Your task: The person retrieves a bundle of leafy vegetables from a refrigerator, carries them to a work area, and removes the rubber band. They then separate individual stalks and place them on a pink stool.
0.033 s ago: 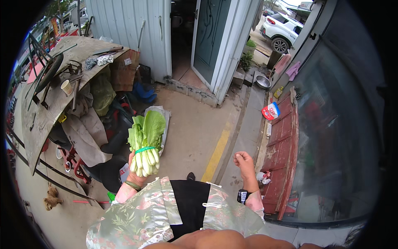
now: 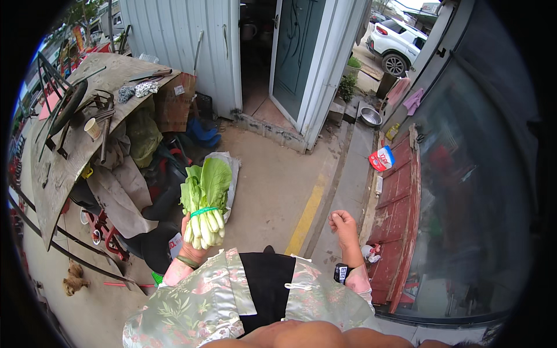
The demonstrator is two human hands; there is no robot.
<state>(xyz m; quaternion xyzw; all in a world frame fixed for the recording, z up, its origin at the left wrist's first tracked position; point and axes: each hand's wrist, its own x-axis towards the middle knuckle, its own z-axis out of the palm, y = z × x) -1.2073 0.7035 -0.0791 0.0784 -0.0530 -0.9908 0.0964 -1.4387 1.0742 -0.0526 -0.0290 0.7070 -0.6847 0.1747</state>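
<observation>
My left hand (image 2: 190,250) is closed round a bunch of leafy greens (image 2: 204,194), gripping it from the left side near the pale stalk ends. A green band (image 2: 205,210) ties the stalks together, and the broad leaves point away from me. Out to the right, my right hand (image 2: 343,225) is raised with its fingers curled in and the thumb against them. Nothing shows in it. A dark watch (image 2: 341,272) is on the right wrist, and a dull green bangle (image 2: 187,261) circles the left one.
A cluttered board table (image 2: 87,136) stands at left, with sacks and dark items beneath. Ahead, a door (image 2: 297,55) stands ajar above a raised sill. Along the right wall are red wooden panels (image 2: 399,226), a red-and-blue bag (image 2: 382,158) and a metal basin (image 2: 370,116).
The view has shifted slightly, and less of the dark shoe tip shows beyond my clothing. Both hands keep the same pose, with the greens still in my left hand.
</observation>
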